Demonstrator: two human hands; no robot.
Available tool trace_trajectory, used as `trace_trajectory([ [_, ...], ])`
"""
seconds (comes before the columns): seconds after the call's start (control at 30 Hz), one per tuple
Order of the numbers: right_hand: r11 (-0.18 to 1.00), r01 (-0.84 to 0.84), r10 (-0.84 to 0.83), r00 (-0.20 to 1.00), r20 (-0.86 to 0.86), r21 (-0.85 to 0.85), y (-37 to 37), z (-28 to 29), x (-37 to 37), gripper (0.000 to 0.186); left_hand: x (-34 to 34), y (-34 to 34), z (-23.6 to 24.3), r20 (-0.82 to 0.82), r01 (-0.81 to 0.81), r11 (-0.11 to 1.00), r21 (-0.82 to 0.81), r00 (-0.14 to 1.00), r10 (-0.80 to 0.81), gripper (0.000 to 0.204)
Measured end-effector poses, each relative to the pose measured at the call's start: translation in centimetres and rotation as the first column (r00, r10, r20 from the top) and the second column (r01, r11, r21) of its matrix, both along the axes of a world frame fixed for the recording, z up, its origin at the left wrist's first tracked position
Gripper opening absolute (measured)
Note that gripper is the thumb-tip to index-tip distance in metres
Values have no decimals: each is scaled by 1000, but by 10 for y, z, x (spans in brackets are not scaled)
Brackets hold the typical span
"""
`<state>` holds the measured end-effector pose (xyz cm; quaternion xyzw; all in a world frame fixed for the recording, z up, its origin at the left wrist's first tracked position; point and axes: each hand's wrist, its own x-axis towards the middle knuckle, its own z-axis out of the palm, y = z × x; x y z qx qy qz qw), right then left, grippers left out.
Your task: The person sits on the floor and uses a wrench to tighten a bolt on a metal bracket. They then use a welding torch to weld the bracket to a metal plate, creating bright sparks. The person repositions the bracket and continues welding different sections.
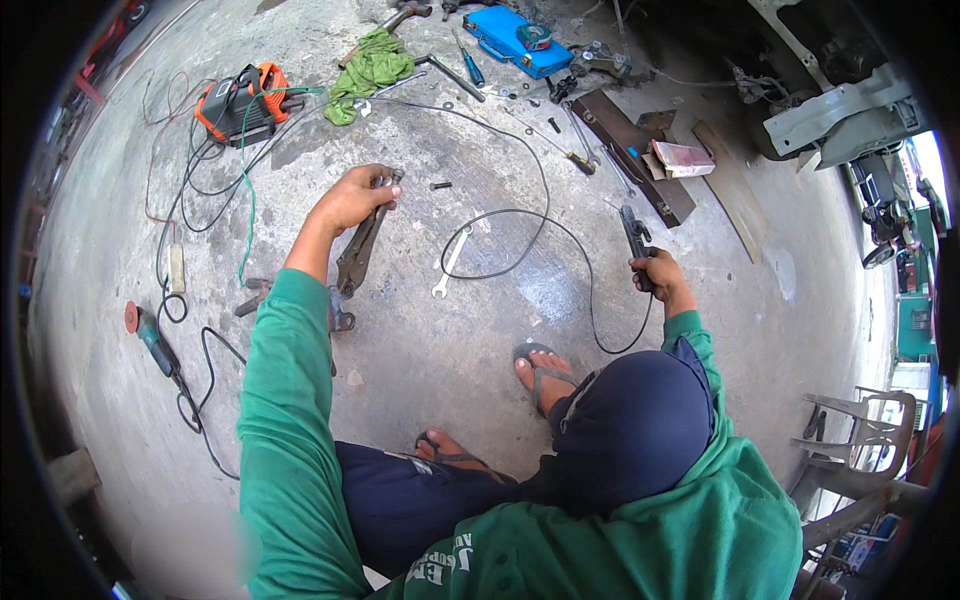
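Below, a rusty metal bracket (pixel 360 248) was stood on end on the concrete floor (pixel 480 330), its top gripped by the closed fingers of the left hand (pixel 352 198). The welding electrode holder (pixel 636 240) was held upright in the right hand (pixel 660 276), fingers wrapped shut around its handle, its black cable (pixel 520 258) looped past a combination wrench (pixel 452 260) lying between the hands.

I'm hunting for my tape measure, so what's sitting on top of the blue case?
On the blue case lies a small roundish teal and dark thing, possibly a tape measure; it is too small to be sure. The case is closed, so its contents cannot be seen.
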<state>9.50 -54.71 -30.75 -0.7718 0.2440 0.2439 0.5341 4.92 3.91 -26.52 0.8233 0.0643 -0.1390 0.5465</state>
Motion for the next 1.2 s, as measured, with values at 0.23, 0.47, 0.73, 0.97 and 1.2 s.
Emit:
trace_trajectory([
  [0.23, 965, 202, -223, 968, 114, 167, -50, -71, -14, 15, -63, -132, -52, -144, 742, 591, 316, 653, -743, 42],
  [0.47, 978, 207, -191, 944, 270, -33, -128, -119, 10, 19, -152, -179, -94, -378, 920, 234, 314, 347, -858, 26],
  [0.73, 726, -157, 306, 946, 110, -670, -122, -126, 10, 77, -245, -160, -105, -477, 891, 222, 397, 407, -779, 20],
  [0.97, 693, 409, 101, 760, 642, -593, -117, -78, 6, 100, -249, -128, -33, -559, 926, 255, 280, 373, -740, 20],
  [1.2, 845, 210, 362, 453, 814, -492, 10, 61, 69, 62, -261, -52, 106, -400, 735, 566, 373, 678, -617, 34],
])
